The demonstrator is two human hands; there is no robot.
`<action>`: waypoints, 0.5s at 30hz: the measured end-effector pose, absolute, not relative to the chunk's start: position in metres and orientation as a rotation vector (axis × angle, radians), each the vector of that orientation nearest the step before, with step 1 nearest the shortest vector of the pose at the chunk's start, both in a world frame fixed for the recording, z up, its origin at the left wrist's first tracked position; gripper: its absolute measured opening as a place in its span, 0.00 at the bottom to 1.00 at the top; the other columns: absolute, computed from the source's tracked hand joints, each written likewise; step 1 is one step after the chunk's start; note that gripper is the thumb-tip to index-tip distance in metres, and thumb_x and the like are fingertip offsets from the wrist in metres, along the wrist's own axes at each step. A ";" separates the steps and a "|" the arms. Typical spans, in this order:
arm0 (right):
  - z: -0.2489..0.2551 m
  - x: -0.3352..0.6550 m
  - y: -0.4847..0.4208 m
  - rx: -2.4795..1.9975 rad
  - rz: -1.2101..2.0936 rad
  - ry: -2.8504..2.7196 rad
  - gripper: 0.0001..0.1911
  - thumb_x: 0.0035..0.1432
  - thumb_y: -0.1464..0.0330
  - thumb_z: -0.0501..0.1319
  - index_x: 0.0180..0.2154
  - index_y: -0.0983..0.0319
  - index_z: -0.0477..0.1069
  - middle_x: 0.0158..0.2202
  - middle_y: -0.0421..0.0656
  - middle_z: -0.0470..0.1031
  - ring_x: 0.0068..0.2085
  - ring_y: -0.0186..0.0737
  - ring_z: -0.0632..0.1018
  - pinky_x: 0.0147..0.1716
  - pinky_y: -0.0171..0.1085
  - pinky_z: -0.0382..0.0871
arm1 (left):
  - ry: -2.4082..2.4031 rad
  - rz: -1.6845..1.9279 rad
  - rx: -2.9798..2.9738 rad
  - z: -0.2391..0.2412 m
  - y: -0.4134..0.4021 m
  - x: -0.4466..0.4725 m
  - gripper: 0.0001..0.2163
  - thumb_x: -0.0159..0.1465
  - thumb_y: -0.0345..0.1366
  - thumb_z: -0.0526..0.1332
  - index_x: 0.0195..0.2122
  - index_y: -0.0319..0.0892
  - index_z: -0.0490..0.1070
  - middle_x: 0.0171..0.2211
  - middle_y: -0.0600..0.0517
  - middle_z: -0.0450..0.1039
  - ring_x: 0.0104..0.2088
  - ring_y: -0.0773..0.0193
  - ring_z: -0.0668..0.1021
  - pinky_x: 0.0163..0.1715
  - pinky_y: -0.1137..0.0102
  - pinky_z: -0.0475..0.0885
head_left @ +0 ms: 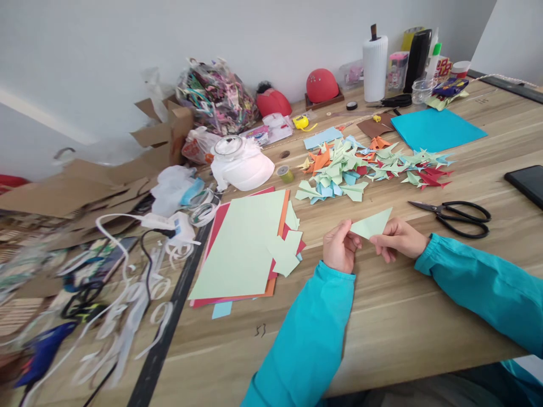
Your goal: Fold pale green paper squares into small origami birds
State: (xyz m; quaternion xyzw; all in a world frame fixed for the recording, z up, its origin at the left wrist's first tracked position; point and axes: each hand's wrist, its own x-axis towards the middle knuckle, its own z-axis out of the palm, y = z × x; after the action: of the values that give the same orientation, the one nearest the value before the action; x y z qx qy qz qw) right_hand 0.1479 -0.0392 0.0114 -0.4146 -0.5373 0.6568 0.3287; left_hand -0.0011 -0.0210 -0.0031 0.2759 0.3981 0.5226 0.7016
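Note:
Between my two hands is a pale green sheet of paper (372, 224), folded into a triangle and raised just above the table. My left hand (340, 249) pinches its left corner between thumb and fingers. At the lower right side, my right hand (396, 239) grips the paper with thumb and fingers. Left of my hands lies a stack of coloured paper (241, 243), pale green on top, with smaller green squares (285, 254) on its right edge. Beyond my hands spreads a pile of folded paper pieces (339, 167) in green, blue, orange and red.
Black-handled scissors (462, 217) lie right of my hands, with a phone (526, 183) farther right. A blue sheet (436, 129) rests behind the pile. Leftward are a power strip (180, 229), cables and a blue glue gun (46, 353). Bottles (375, 68) stand by the wall.

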 end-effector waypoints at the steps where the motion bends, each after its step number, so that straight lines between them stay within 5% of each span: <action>1: 0.011 0.148 -0.039 -1.088 1.716 -1.402 0.19 0.46 0.57 0.63 0.17 0.67 0.71 0.10 0.40 0.69 0.11 0.27 0.65 0.10 0.26 0.57 | 0.888 1.155 0.623 -0.003 -0.021 -0.001 0.13 0.49 0.44 0.64 0.26 0.38 0.70 0.12 0.57 0.62 0.15 0.71 0.66 0.14 0.75 0.59; 5: 0.011 0.148 -0.039 -1.082 1.710 -1.396 0.20 0.46 0.56 0.63 0.17 0.66 0.70 0.11 0.39 0.69 0.11 0.27 0.65 0.11 0.27 0.59 | 0.855 1.139 0.703 -0.003 -0.023 -0.001 0.20 0.49 0.53 0.62 0.26 0.38 0.71 0.13 0.56 0.64 0.15 0.71 0.67 0.14 0.75 0.60; 9: 0.008 0.146 -0.039 -1.050 1.684 -1.506 0.20 0.48 0.55 0.61 0.19 0.66 0.70 0.12 0.39 0.70 0.13 0.27 0.67 0.13 0.27 0.61 | 0.826 1.042 0.933 -0.003 -0.027 -0.002 0.15 0.42 0.42 0.70 0.21 0.37 0.70 0.17 0.54 0.69 0.17 0.71 0.69 0.17 0.74 0.62; 15: 0.006 0.144 -0.040 -1.045 1.580 -1.728 0.20 0.52 0.56 0.58 0.20 0.66 0.69 0.13 0.39 0.69 0.14 0.28 0.68 0.14 0.27 0.61 | 0.744 0.966 1.042 -0.002 -0.031 -0.003 0.11 0.48 0.39 0.67 0.22 0.39 0.67 0.15 0.56 0.68 0.16 0.69 0.69 0.17 0.73 0.62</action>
State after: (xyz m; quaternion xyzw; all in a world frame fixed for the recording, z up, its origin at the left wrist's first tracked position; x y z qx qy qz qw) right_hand 0.1436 -0.0403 0.0064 -0.3907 -0.6459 0.5908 0.2848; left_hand -0.0032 -0.0312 -0.0024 0.4668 0.3336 0.4330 0.6952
